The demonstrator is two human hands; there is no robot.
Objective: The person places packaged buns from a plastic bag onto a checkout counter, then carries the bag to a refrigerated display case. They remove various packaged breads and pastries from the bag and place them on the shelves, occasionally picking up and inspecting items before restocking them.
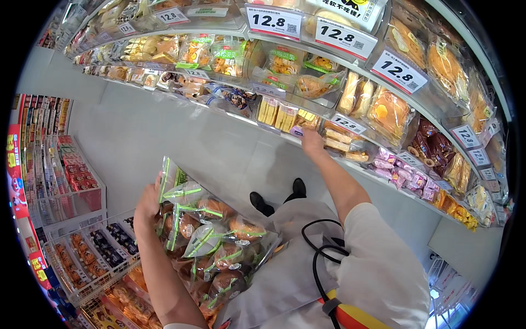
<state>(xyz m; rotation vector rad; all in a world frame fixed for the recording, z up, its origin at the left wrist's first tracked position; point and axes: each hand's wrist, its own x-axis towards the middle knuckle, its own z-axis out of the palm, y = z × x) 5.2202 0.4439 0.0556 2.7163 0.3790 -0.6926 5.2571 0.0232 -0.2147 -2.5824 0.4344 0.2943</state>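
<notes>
My left hand is at the far left corner of a heap of round bread buns in clear bags with green stripes. It touches the edge of an upright bag; its fingers are partly hidden. The heap lies close against my front, along a clear plastic edge. My right hand reaches to the lowest shelf of the bread rack, at a packed sandwich with a purple label. Whether the fingers grip that pack cannot be seen. More packed sandwiches stand beside it on the left.
Above rise tiers of bagged bread in clear bins, with price tags along the shelf fronts. Wire baskets of wrapped snacks and a shelf of red packets stand left. Grey floor lies between; a black cord hangs at my chest.
</notes>
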